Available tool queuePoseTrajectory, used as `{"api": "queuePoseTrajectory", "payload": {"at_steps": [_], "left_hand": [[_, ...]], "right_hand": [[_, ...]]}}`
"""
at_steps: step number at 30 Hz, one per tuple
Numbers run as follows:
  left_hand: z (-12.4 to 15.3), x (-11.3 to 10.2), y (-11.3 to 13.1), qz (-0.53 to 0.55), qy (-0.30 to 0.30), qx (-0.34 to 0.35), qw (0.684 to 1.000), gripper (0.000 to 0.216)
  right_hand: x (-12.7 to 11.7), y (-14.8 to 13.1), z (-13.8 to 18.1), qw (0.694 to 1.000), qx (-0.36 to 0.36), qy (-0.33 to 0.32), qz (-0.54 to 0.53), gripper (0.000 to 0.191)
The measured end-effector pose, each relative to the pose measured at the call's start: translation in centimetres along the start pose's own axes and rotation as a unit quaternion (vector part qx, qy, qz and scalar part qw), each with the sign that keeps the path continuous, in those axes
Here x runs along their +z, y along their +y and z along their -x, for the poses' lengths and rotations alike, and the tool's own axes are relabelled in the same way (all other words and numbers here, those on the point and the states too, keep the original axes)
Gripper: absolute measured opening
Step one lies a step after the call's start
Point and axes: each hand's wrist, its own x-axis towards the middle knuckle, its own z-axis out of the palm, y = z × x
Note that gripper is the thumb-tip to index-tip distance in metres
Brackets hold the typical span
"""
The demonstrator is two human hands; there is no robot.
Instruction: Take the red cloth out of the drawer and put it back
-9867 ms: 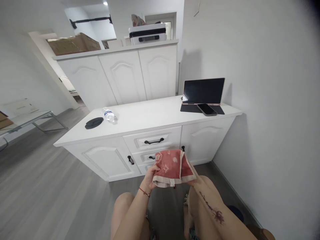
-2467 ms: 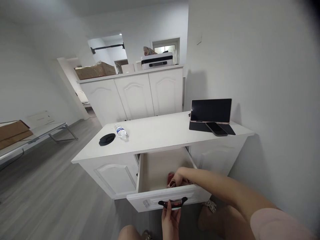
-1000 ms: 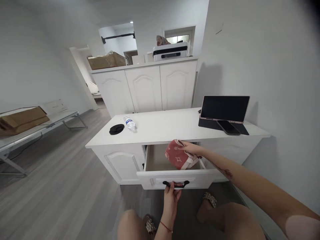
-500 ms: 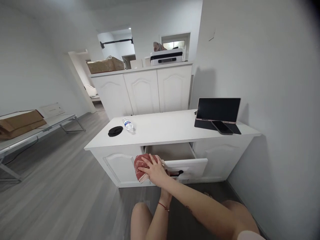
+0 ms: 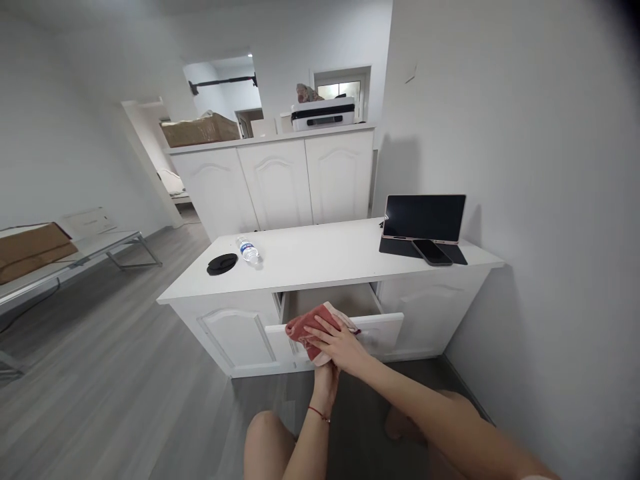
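Note:
A red and white patterned cloth (image 5: 311, 329), which looks like a small towel, is bunched between my hands in front of an open white drawer (image 5: 383, 330). My left hand (image 5: 326, 379) is closed on it from below, with its fingers mostly hidden behind the cloth. Over the top lies my right hand (image 5: 345, 345), its fingers spaced along the fabric, holding it against the left. Behind the cloth, the drawer's inside shows a bare bottom in its visible part.
On the white cabinet top (image 5: 310, 257) lie a water bottle (image 5: 249, 251), a black disc-shaped object (image 5: 222, 264), a tablet (image 5: 425, 217) on its cover and a phone (image 5: 431, 253). A wall (image 5: 550, 200) rises at the right. Cardboard boxes and a suitcase (image 5: 323, 115) stand farther off.
The cloth has shifted right relative to the drawer and turned, so it now slants with a corner up. My right hand moved along with it. The view swung slightly to the right.

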Motion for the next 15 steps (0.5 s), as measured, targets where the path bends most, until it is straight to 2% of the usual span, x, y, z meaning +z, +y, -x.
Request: {"api": "queuePoseTrajectory", "payload": {"at_steps": [4, 9, 12, 15], "left_hand": [[-0.7, -0.7, -1.1, 0.053, -0.016, -0.054, 0.997, 0.033], [-1.8, -1.2, -2.1, 0.077, -0.015, -0.084, 0.993, 0.027], [-2.0, -1.1, -2.0, 0.081, -0.015, -0.099, 0.992, 0.019], [-1.8, -0.5, -1.7, 0.089, 0.018, -0.112, 0.990, 0.007]], "right_hand": [[-0.6, 1.4, 2.2, 0.998, -0.005, 0.016, 0.059, 0.048], [-1.8, 3.2, 4.7, 0.996, 0.003, 0.019, 0.087, 0.046], [-2.8, 4.3, 6.6, 0.998, 0.036, -0.018, 0.045, 0.056], [-3.1, 5.2, 8.5, 0.991, 0.109, -0.070, -0.032, 0.063]]}}
